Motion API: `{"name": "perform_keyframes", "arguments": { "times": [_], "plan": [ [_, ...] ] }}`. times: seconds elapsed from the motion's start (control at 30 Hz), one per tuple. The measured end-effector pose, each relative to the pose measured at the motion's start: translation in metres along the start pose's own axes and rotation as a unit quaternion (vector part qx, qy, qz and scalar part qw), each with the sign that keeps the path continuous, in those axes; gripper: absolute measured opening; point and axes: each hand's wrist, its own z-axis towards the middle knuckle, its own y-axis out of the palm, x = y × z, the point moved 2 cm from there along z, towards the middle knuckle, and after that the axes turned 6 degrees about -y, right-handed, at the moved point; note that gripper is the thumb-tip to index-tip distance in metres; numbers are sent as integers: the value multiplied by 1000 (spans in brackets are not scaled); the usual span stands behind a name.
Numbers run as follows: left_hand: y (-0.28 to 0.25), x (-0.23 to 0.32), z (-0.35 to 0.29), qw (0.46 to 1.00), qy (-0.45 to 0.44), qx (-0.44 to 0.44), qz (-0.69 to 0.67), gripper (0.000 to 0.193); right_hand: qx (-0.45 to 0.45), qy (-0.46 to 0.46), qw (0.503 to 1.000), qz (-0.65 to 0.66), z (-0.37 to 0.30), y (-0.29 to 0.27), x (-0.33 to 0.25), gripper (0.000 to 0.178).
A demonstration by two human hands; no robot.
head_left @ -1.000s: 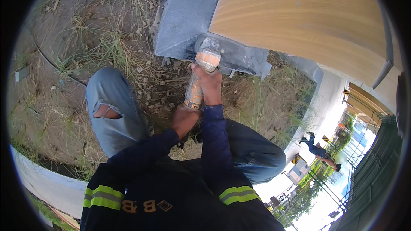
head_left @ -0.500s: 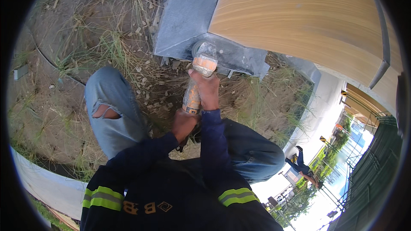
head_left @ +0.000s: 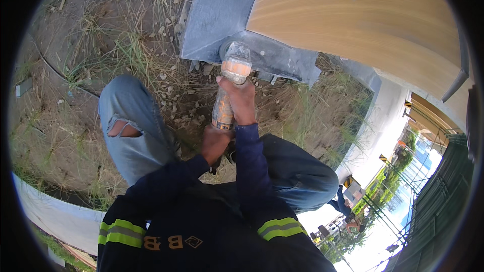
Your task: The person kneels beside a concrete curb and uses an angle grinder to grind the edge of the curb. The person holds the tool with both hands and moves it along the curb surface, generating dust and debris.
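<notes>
So in the head view, the only one there was, the person had both bare hands on a scuffed orange-and-grey angle grinder (head_left: 223,109), and the whole thing came down to how that tool lined up. It sat pretty much in the middle, out in front of the torso and between the bent knees, with its long axis running away from the body and leaning a little to the right toward the head end. The right hand (head_left: 240,99) was the one nearer the business end: it was wrapped around the front of the body just behind the gear head (head_left: 236,55), thumb over on the left side. The left hand (head_left: 216,140) was closed around the rear end, closer to the lap, though its fingers were mostly tucked out of sight. From the right hand, the round disc (head_left: 226,49) lay straight ahead and slightly left, right by the seam where two faces of the grey base (head_left: 287,63) met at an angle. Honestly couldn't tell from that angle whether the disc was touching the surface or sitting just above it. The big tan panel (head_left: 353,17) rose beyond the base, up and to the right, with the grinder's head near its lower corner but apart from it. Dry grass and rubble (head_left: 166,95) covered the dirt to the left.
</notes>
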Motion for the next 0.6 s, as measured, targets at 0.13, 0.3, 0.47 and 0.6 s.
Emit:
{"name": "perform_keyframes", "arguments": {
  "times": [0.13,0.3,0.47,0.6],
  "plan": [
    [1,8,6,998,-23,-11,49,20,8,-9,1000,26,7,-4,-12,33],
    [-2,-7,2,998,-26,4,60,22,20,-12,1000,-3,-1,-4,1,34],
    [2,8,7,1000,-14,-12,21,19,13,-16,1000,-9,3,-5,-10,35],
    [3,-4,7,996,-53,-15,69,19,44,-21,999,-3,0,-14,-5,34]
  ]
}}
